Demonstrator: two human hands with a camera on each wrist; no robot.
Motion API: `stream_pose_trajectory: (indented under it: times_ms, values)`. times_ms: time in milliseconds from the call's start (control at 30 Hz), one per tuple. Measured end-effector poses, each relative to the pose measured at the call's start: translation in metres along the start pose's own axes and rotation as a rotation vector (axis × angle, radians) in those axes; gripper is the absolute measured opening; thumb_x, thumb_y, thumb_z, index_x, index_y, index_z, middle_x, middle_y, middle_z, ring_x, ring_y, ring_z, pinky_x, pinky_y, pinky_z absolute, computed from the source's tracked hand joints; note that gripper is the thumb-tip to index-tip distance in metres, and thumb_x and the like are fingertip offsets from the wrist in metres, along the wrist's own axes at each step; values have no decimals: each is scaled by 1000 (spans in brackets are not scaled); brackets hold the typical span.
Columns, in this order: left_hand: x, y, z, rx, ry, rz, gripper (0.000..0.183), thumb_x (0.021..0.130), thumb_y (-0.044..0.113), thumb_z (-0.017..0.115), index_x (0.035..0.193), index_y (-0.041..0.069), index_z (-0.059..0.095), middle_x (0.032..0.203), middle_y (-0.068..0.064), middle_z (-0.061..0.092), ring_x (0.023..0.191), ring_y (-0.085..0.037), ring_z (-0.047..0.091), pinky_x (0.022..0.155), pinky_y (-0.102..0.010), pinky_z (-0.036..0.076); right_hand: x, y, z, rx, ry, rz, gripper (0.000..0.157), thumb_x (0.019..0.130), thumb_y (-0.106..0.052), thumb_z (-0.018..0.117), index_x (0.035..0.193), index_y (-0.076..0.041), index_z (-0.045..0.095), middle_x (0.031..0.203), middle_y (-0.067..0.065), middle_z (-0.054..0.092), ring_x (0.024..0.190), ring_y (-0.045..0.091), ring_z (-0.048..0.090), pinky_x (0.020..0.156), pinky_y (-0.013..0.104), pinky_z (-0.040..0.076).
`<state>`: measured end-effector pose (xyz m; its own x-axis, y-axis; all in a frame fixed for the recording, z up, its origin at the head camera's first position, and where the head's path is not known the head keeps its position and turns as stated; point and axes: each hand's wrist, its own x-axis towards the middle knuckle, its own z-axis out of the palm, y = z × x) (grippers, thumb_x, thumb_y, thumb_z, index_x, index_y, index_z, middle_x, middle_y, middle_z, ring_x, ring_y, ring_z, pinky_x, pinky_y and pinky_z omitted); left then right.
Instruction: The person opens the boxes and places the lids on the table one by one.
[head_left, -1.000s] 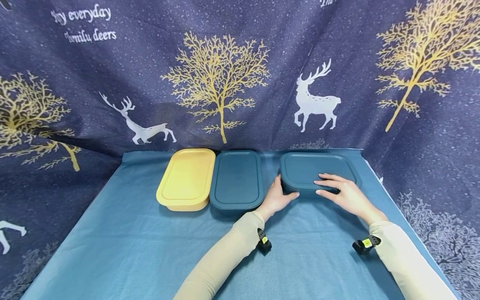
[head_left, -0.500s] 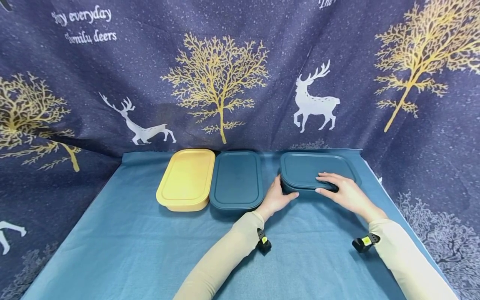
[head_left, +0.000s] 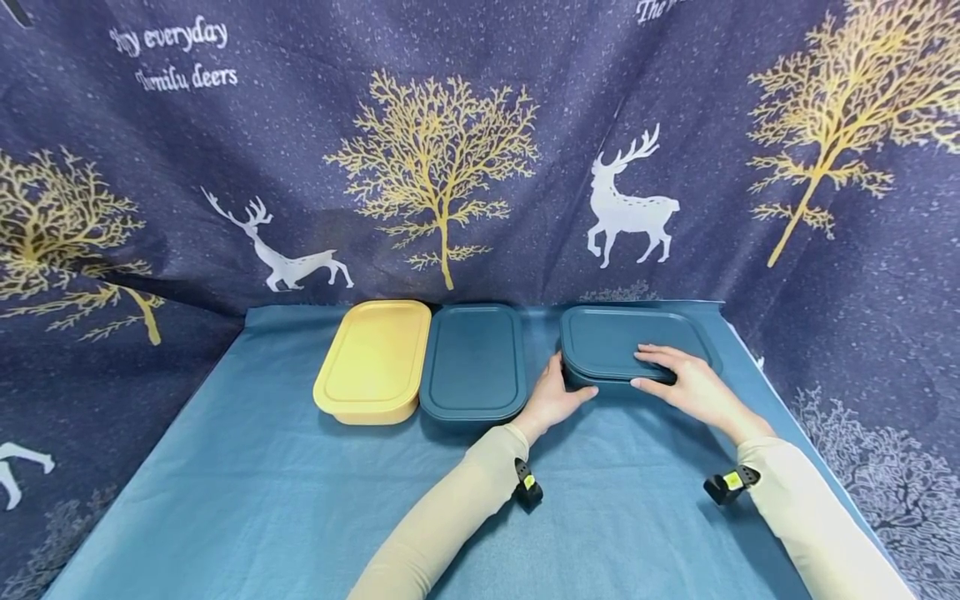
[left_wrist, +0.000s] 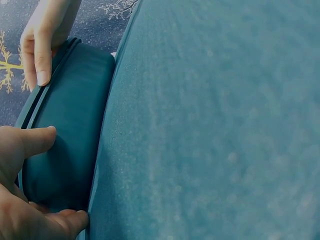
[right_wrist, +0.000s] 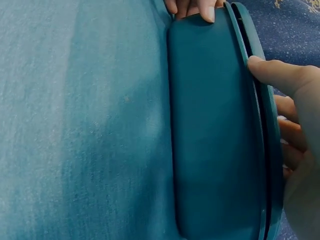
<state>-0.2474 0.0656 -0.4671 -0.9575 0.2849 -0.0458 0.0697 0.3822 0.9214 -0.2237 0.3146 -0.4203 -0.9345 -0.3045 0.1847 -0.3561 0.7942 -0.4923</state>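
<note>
The front edge of the lid [head_left: 603,335] now stands slightly apart from the rightmost blue box [left_wrist: 82,95]; one second earlier it appeared seated, indicating partial unsealing. The right hand [head_left: 696,390] pinches the lid edge; the left hand [head_left: 551,402] grips the box's near left corner, at the back right of the blue cloth [head_left: 600,517].

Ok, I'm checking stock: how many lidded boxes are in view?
3: the yellow lidded box at left, middle blue lidded box beside it, and rightmost blue lidded box, touched by the right hand.

Left hand [left_wrist: 22,215] cut by left-wrist view's edge; right hand [head_left: 690,383] hides part of lid [head_left: 615,337]; upper-right lettering [head_left: 651,11] cropped.
</note>
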Motion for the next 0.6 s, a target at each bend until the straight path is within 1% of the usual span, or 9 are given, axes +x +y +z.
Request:
stream_pose_trajectory:
  times_ms: [100,333,600]
  values:
    - [-1,1,0,-10,-3,-1,88,95,33,73,161,8,20,161,-15,30,147,-30,33,113,-48,37,1,0,0,4,-2,-4,63,96,-47,68,143,-7,58,153,19,44,140,45,37,106,65,35]
    - [-3,2,0,7,5,-18,88,94,34,74,160,8,21,161,-14,30,147,-30,32,113,-48,37,4,0,-1,-7,-16,6,62,98,-48,63,143,-5,57,153,20,43,140,45,36,108,65,33]
    - [-2,1,0,1,8,-21,88,94,34,73,161,10,21,161,-13,30,147,-30,33,112,-49,38,8,1,-2,-4,-23,5,62,99,-47,62,144,-4,56,154,21,42,140,46,37,106,65,36]
